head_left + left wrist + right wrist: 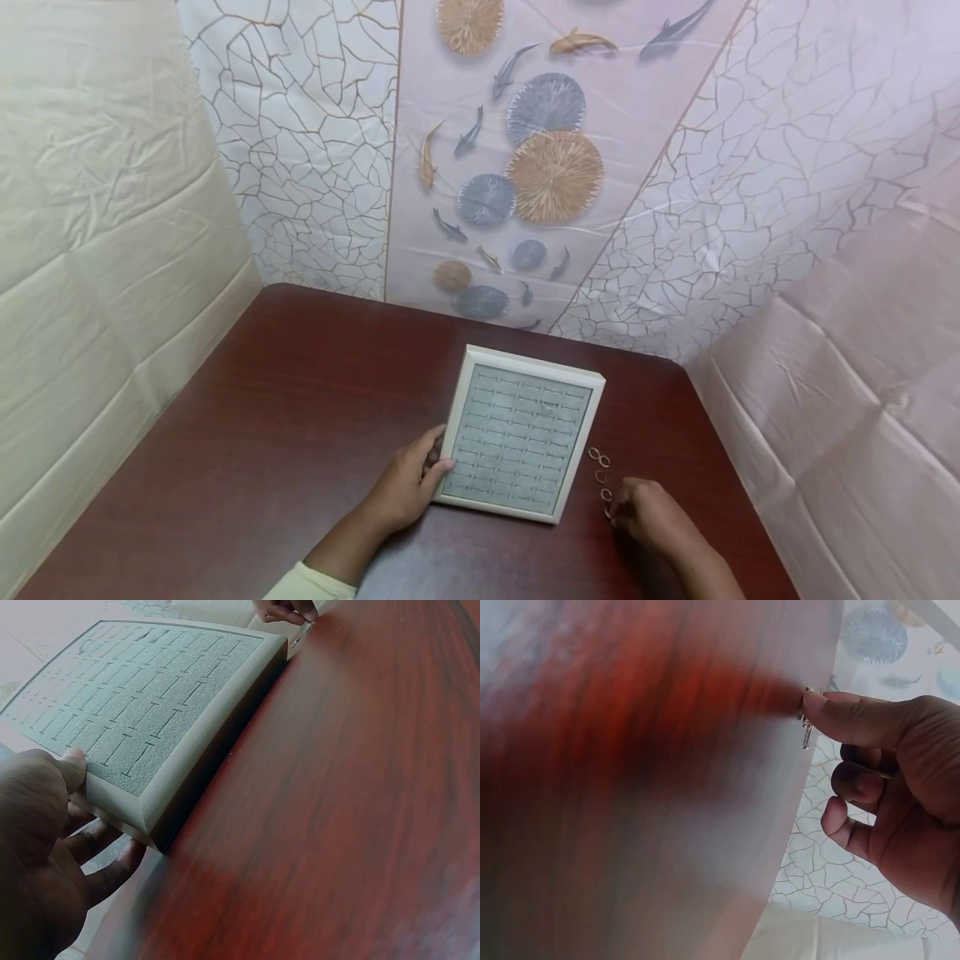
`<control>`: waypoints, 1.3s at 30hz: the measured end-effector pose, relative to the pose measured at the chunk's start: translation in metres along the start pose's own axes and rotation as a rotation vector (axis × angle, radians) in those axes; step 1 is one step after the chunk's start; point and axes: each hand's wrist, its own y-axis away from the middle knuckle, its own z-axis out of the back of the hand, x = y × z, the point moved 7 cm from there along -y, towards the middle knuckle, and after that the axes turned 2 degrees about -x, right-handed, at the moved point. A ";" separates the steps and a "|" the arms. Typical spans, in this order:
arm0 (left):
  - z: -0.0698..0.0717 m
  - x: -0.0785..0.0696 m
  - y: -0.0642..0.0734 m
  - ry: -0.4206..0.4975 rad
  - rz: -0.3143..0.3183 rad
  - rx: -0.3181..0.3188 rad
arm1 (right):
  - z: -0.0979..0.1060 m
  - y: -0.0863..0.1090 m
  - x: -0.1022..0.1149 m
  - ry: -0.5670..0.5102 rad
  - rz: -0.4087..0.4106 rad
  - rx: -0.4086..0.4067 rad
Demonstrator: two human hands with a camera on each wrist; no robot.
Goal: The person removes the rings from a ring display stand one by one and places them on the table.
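Note:
My left hand (408,483) grips the left edge of a ring display tray (600,385), thumb on the front frame and fingers behind it. The tray has a pale frame and a grey padded insert with rows of slits. A single ring (549,407) sits in a slit near the upper right. Over the table to the right, my right hand (651,515) pinches a small ring (608,513) between thumb and index finger, its other fingers curled. In the right wrist view, shiny metal (808,736) shows just below those fingertips.
Several loose rings (606,495) lie in a line on the dark red wooden table (300,400), between the tray and my right hand. Patterned cloth (330,167) hangs behind the table, and plain pale cloth (112,250) walls the left side.

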 end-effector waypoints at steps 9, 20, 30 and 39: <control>0.000 0.001 0.000 0.005 0.000 0.004 | 0.005 -0.004 0.003 0.045 -0.073 0.006; 0.003 -0.001 0.001 0.018 0.003 0.001 | 0.038 -0.020 0.053 0.070 0.145 -0.245; 0.002 0.001 0.001 0.018 -0.008 0.000 | 0.080 -0.035 0.103 -0.097 0.341 -0.446; 0.002 -0.001 0.001 -0.005 -0.029 0.003 | 0.089 -0.047 0.121 -0.114 0.357 -0.437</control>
